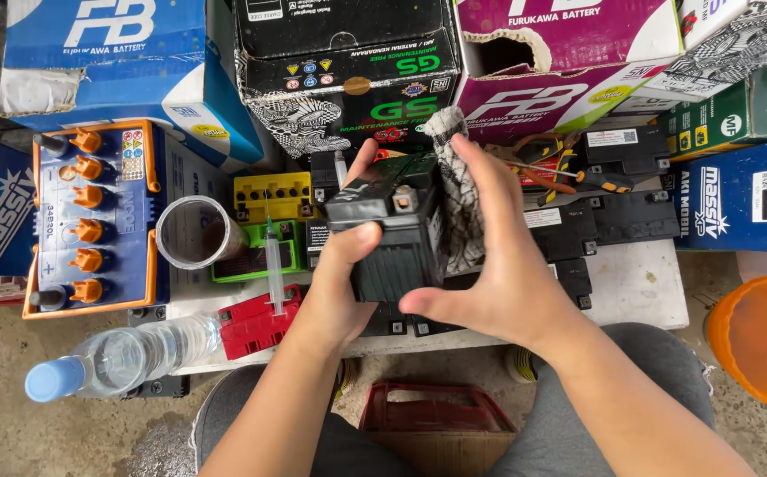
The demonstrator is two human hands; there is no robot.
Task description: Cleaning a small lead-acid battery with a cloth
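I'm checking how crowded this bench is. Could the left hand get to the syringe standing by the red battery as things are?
Probably not right away: the left hand grips the small black battery. The syringe stands just to its left with nothing between, so the path looks free once it lets go.

Syringe (273,261), water bottle (118,358), orange bucket (759,340), stacked cardboard boxes (348,75).

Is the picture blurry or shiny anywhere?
Head view: soft, even daylight, no hard shadows; the small black battery and both hands, left hand and right hand, look sharp; faint shine on the clear water bottle; edges bend slightly.
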